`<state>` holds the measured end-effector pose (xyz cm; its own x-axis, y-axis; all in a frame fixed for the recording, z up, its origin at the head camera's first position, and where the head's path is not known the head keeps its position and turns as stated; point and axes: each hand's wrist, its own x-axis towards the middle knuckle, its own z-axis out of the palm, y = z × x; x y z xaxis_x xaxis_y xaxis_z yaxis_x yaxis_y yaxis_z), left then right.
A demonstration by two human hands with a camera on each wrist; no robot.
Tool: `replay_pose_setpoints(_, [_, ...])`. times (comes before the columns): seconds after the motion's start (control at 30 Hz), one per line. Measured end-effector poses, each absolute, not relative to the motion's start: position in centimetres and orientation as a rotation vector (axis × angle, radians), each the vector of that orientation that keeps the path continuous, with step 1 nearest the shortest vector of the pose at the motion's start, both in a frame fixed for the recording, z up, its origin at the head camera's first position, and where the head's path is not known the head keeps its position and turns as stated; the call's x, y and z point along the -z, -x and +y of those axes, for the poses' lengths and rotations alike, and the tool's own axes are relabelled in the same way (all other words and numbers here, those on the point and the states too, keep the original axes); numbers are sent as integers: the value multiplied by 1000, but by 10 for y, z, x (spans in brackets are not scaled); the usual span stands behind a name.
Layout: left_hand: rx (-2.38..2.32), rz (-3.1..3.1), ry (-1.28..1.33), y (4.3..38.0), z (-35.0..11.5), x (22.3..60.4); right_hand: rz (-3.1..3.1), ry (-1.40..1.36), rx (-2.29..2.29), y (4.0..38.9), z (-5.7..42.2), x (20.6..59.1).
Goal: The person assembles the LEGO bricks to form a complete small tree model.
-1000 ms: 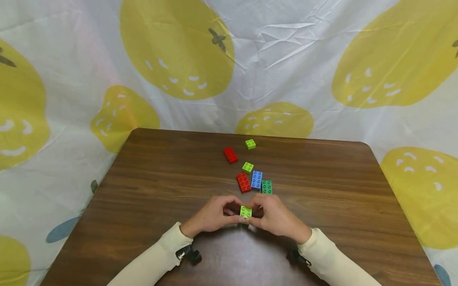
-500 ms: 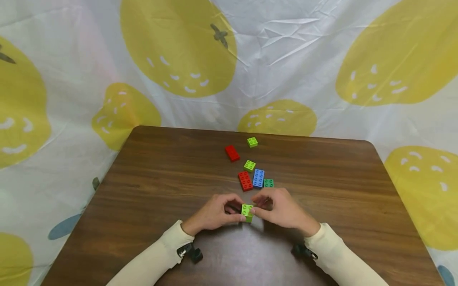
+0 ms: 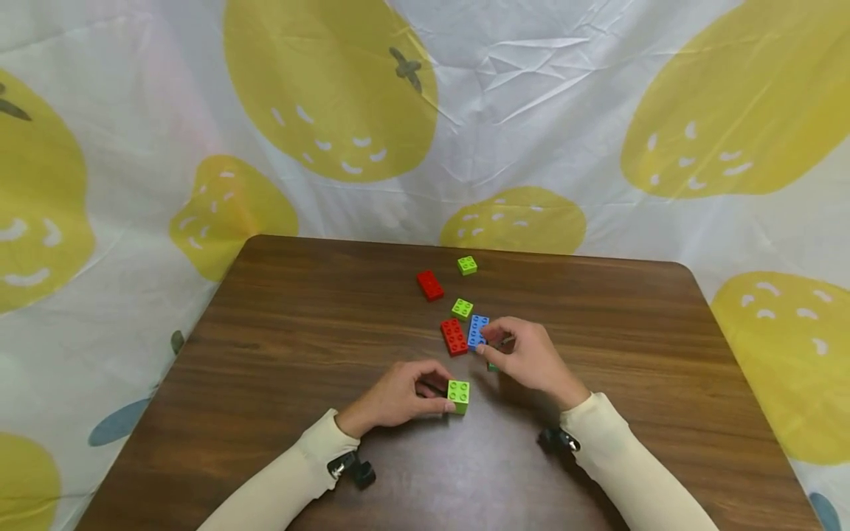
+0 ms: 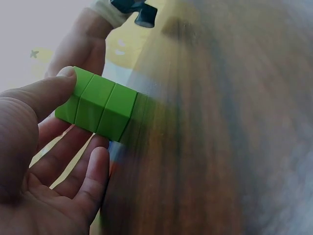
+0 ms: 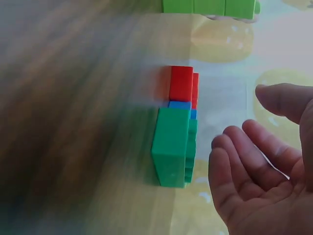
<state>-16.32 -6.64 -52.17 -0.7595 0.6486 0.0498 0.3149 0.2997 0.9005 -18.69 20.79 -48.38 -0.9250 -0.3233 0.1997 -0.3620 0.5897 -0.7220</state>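
Observation:
A stack of three lime green toy building bricks stands on the table near its front middle. My left hand pinches the stack from the left; in the left wrist view the thumb lies on the top brick. My right hand is over the dark green brick and hides most of it. In the right wrist view that green brick sits apart from the right hand's fingers, which are loosely bent with nothing between them. The blue brick lies just beside the right fingertips.
A red brick lies left of the blue one, with a lime green brick behind it. Farther back on the wooden table are another red brick and a lime green brick. A patterned cloth hangs behind.
My right hand has left the lime green stack and moved forward and right, over the dark green brick. My left hand has stayed at the stack.

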Motion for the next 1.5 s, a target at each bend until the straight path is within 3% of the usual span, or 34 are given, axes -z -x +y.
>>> replay_pose_setpoints(0.8, [-1448, 2226, -857, 163, -63, 521, -3032, -486, -599, 220, 165, 493])
replay_pose_setpoints(1.17, [-1442, 2231, -849, 164, -62, 521, -3051, -424, -667, 222, 160, 494])
replay_pose_setpoints(1.5, [-1445, 2231, -842, 164, -63, 523, -2925, -550, -850, 219, 163, 494])
